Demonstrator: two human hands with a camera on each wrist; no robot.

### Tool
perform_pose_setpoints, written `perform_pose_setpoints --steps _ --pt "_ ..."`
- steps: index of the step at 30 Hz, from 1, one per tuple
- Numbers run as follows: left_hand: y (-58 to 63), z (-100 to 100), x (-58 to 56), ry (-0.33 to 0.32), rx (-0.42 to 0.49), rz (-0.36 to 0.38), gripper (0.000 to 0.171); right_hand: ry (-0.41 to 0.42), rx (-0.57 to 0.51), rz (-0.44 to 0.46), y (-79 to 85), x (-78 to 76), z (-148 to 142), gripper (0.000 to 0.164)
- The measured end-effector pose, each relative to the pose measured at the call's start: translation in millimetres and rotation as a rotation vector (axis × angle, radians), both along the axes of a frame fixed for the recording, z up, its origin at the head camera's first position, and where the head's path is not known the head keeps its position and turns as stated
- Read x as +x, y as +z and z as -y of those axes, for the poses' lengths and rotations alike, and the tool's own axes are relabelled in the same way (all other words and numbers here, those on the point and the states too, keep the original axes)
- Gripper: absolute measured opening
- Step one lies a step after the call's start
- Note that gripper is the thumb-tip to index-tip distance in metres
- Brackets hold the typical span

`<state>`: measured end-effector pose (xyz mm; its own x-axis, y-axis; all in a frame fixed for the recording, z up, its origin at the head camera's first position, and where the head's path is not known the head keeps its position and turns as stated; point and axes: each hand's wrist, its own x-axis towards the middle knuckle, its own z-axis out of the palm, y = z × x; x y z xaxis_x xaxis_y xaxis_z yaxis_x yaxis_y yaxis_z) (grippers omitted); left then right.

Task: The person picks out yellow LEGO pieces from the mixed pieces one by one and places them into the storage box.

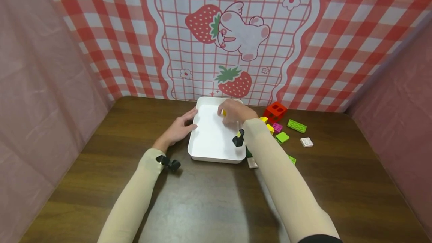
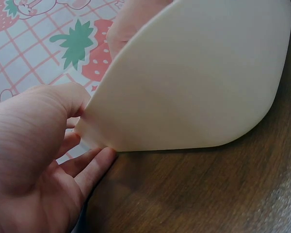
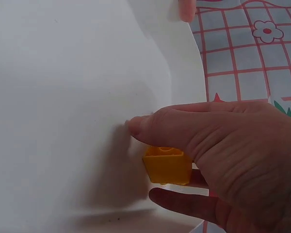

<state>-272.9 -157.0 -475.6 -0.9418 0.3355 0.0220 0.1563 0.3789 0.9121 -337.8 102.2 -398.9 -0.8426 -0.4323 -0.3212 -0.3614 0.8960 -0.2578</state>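
A shallow white tray (image 1: 216,134) stands on the table. At its left side my left hand (image 1: 180,126) holds the rim; the left wrist view shows the thumb at the rim and lower fingers (image 2: 99,170) against the outer wall. Inside the tray, toward its far end, my right hand (image 1: 234,111) holds a yellow building brick (image 3: 167,167) between thumb and fingers. The brick's slanted side and hollow top show in the right wrist view, while in the head view the hand covers most of it. A fingertip (image 3: 186,10) of the left hand overlaps the tray's rim there.
Right of the tray lie a red window-like block (image 1: 275,111), yellow bricks (image 1: 270,128), a magenta brick (image 1: 277,127), green bricks (image 1: 297,126) and white pieces (image 1: 306,142). The right forearm hides part of this group. A strawberry-print cloth (image 1: 233,48) hangs behind the table.
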Motion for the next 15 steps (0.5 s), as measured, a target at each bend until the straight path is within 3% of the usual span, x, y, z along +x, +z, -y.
perform_pose_setpoints --steps 6,15 --pt "0.3 0.1 1.2 -0.001 0.005 -0.003 0.068 -0.027 -0.016 0.048 7.9 0.2 -3.0 0.05" --pt "3.0 -0.1 2.5 0.004 0.008 0.002 0.068 -0.027 -0.025 0.038 17.0 -3.5 -4.3 0.052"
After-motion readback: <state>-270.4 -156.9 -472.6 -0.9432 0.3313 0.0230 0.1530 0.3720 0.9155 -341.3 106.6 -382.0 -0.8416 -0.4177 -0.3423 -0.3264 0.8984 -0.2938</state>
